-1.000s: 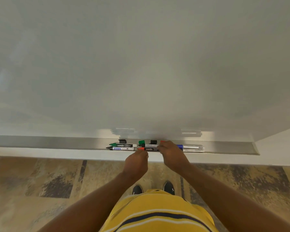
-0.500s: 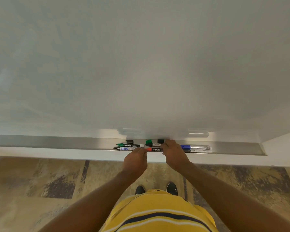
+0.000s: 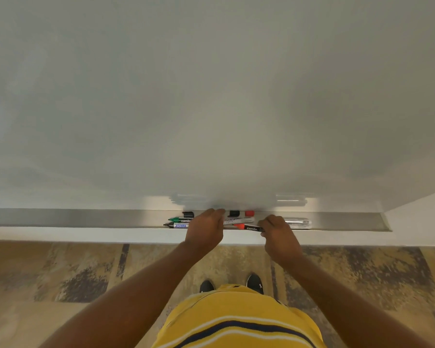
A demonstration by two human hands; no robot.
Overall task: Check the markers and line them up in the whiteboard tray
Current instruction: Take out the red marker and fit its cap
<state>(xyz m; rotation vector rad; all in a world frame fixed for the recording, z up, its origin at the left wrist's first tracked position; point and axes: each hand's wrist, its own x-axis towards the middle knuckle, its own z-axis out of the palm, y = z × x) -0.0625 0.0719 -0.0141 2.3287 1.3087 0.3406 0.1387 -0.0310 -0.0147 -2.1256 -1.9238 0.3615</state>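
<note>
Since a moment ago the right hand (image 3: 280, 236) has drawn the red-tipped marker (image 3: 249, 227) rightward along the whiteboard tray (image 3: 86, 218), fingers pinched on its barrel, while the left hand (image 3: 206, 228) rests over the middle markers, its grip seemingly hidden, so lining-up continues.

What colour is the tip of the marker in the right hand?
Red-orange tip on the marker, clearest in the head view.
</note>
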